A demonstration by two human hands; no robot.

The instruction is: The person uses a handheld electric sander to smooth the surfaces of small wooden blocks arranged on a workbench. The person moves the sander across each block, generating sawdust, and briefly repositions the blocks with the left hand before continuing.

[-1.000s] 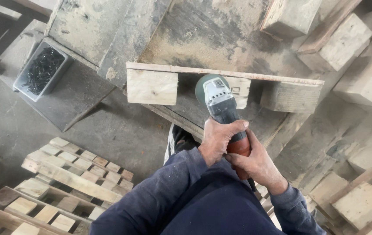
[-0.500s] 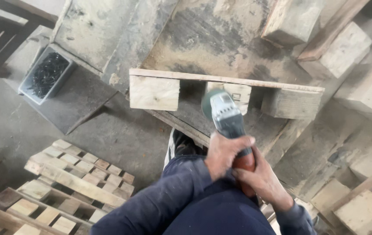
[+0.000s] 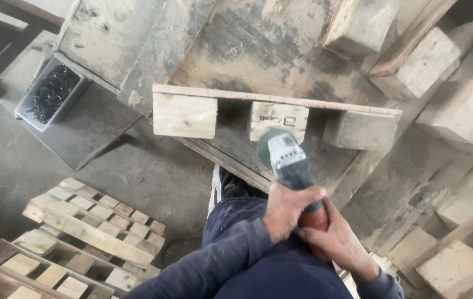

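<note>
Dusty workbench (image 3: 280, 50) carried a three-block pallet rail (image 3: 275, 113); both hands, left (image 3: 287, 213) and right (image 3: 336, 241), gripped a green angle grinder (image 3: 289, 160) at its middle block, sanding apparently unfinished.

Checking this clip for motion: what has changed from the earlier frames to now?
The angle grinder, gripped in left hand and right hand, has swung from pointing up-left to nearer the middle wooden block. The grip, plank and box of screws are unchanged.
</note>
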